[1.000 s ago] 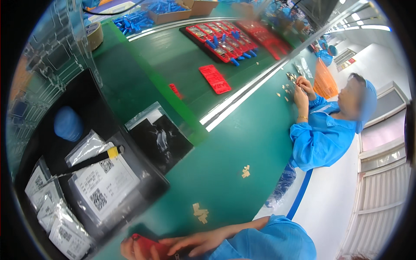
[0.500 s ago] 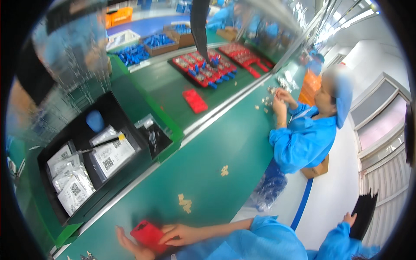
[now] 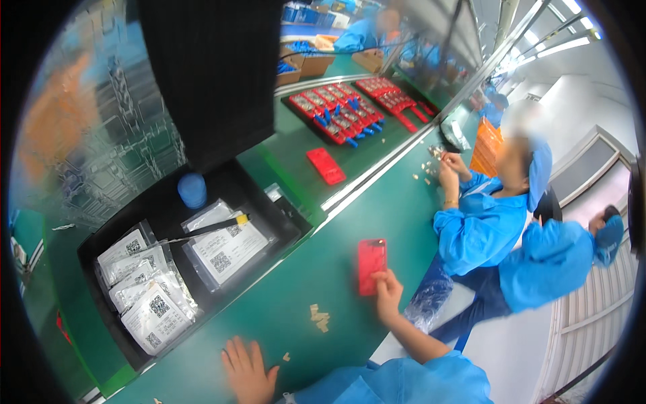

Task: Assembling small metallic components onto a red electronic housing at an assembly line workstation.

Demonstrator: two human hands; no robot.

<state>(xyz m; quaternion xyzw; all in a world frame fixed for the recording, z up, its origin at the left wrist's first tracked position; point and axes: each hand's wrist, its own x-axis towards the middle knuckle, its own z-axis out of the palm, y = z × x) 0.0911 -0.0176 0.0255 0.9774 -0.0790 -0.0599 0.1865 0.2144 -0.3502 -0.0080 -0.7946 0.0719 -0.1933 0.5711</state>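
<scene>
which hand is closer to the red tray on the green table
Right. The right hand grips the red tray at its near edge; the left hand rests flat on the green table, well away.

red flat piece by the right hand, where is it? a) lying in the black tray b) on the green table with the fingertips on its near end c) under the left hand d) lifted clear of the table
b: the red flat piece lies on the green table, the right hand touching its near end; the left hand rests flat apart from it.

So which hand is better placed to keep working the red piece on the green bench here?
Probably the right hand: its fingers touch the red piece. The left hand lies flat on the green bench, well apart from it.
</scene>
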